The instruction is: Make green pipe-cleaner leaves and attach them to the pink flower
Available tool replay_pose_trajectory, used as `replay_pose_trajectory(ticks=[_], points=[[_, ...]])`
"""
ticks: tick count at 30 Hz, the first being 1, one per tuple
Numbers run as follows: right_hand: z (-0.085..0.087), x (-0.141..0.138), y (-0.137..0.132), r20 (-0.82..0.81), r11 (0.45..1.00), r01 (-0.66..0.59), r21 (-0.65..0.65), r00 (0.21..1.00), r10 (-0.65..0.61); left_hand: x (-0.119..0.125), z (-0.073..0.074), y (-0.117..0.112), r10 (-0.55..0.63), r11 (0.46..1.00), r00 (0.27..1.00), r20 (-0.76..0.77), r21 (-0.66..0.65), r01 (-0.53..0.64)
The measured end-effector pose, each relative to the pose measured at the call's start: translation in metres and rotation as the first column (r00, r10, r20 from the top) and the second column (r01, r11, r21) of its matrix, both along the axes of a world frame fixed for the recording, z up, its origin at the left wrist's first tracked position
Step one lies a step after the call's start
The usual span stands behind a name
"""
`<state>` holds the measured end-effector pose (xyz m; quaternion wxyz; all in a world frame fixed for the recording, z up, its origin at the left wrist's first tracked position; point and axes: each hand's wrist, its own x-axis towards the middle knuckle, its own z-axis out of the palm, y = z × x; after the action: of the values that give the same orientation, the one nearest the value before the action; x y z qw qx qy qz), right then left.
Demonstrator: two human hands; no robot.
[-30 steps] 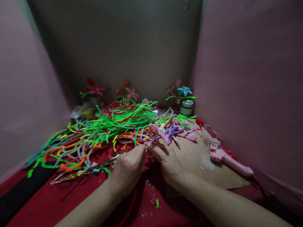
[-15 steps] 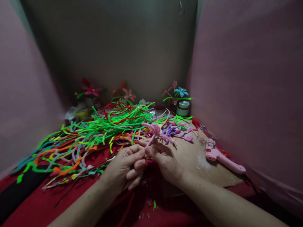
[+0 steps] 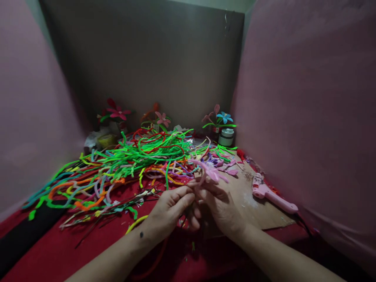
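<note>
A pink pipe-cleaner flower rises above my two hands, its petals spread and tilted to the right. My left hand is closed, thumb and forefinger pinching at the base of the flower's stem. Close against it, my right hand is closed around the same stem just below the petals. The fingertips of both hands meet and partly hide the stem. Past the flower lie purple and pink pipe-cleaner pieces on a sheet of cardboard.
A heap of green pipe cleaners and mixed colours spreads over the red cloth to the left. A pink glue gun rests on the cardboard at right. Finished flowers and a small jar stand at the back.
Both hands and the pink flower have shifted right and slightly down in the view. The flower now leans further to the right. A yellow strand shows beside my left wrist.
</note>
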<state>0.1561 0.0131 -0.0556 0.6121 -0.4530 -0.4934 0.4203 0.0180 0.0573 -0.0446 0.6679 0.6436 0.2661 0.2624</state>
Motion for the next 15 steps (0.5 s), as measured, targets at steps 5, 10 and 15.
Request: replay_pose_trajectory(ticks=[5,10,15], points=[[0.007,0.043,-0.004,0.115,0.942,0.301,-0.148,0.951,-0.286,-0.004,0.006,0.014,0.169,0.985,0.982,-0.082,0.052,-0.165],[-0.009,0.074,0.012,0.211,0.915,0.400,-0.047,0.899,-0.383,-0.007,0.007,0.020,0.203,0.979,0.970,-0.130,0.034,-0.200],[-0.028,0.091,0.025,0.526,0.869,0.494,0.027,0.732,-0.432,-0.005,0.004,0.016,0.183,0.983,0.968,-0.171,0.055,-0.176]])
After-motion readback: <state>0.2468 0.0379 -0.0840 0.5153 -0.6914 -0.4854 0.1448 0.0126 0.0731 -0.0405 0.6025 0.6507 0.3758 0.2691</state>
